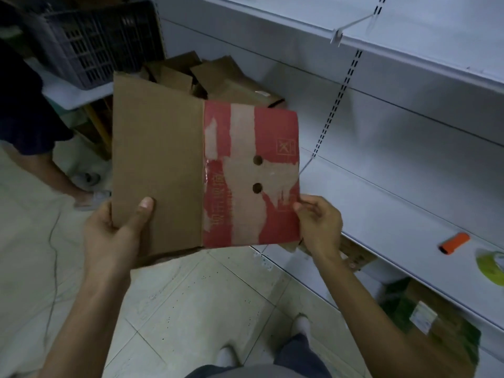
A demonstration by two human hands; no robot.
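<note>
Storage stands at the far left: a dark slatted plastic crate (90,42) on a white tabletop, with another person's bare leg (46,165) below it on the pale tiled floor (204,296).

Next comes the left hand (109,236). Its grip is clamped on the lower left corner of a brown cardboard box with a torn red printed panel (158,159), thumb pressed flat on the plain brown face and fingers hidden behind. The box is held up in the air at the middle of the view, above the floor and in front of the shelving. It looks folded nearly flat, brown side to the left and red side with two round holes to the right.

Behind its top edge lies a loose heap of flattened brown cartons (223,77).

The right hand (319,222) pinches the lower right edge of the red panel, its grip closed on the card.

Farther right run white metal shelves (381,186), carrying a small orange cylinder (454,242) and a green roll of tape (491,266), with a green carton (425,315) lower down.

Judged from this, the collapsing looks mostly done; pressing the box fully flat and adding it to the heap remain.
</note>
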